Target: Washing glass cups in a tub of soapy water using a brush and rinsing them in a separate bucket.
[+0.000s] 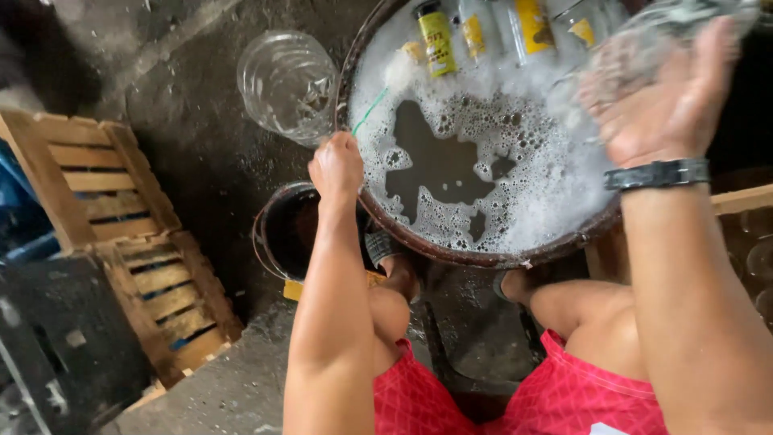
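Observation:
My left hand (336,165) is closed around the green wire handle of a bottle brush (396,72), whose foamy white head points into a big round basin (475,256) of soapy water. Raised at the upper right, my right hand (668,101) holds a clear glass bottle (644,36), blurred and wet. A dark watch sits on that wrist. Several bottles with yellow labels (439,40) float at the basin's far side.
A clear plastic jug (286,80) lies on the wet concrete left of the basin. A small dark bucket (282,229) stands beside my left knee. Wooden crates (121,225) sit at the left, another (745,201) at the right edge.

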